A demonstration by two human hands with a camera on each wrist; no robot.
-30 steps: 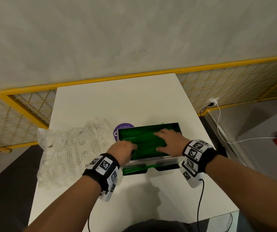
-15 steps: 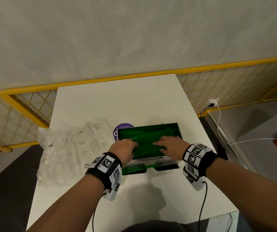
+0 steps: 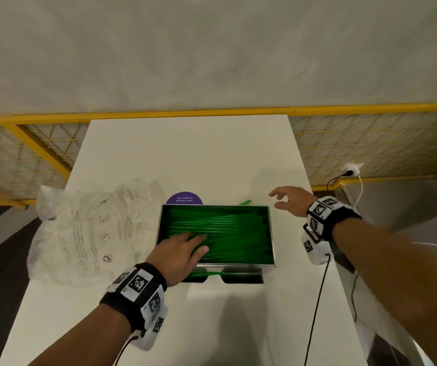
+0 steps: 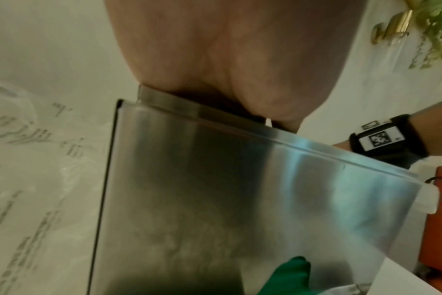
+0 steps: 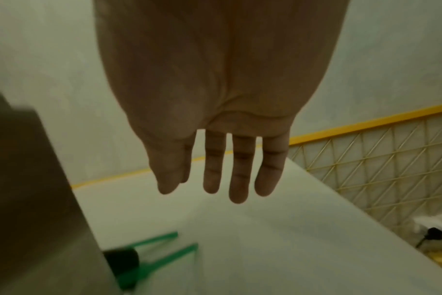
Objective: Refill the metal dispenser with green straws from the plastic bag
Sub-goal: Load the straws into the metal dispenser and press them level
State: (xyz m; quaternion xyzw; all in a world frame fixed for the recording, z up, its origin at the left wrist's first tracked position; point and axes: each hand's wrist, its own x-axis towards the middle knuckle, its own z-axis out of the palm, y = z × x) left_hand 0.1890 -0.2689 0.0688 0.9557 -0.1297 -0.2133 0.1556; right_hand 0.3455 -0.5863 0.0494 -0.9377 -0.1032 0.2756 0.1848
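Our left hand [image 3: 179, 250] flat on green straws [image 3: 228, 233] filling the metal dispenser [image 3: 271, 233], our right hand [image 3: 290, 200] spread, empty – stray straws [image 5: 164, 251] below it, crumpled plastic bag [image 3: 88, 228] left of the left hand.

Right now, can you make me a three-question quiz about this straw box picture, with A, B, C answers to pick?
1. Where is the plastic bag?
A. left of the metal dispenser
B. inside it
C. on the floor

2. What colour are the straws?
A. red
B. green
C. white

3. What is the right hand doing?
A. gripping the bag
B. pinching straws
C. open, holding nothing

Answers:
1. A, the crumpled bag lies on the table beside the dispenser's left wall.
2. B, the open box is full of green.
3. C, its fingers are straight above the table, while the left hand rests on the straws.
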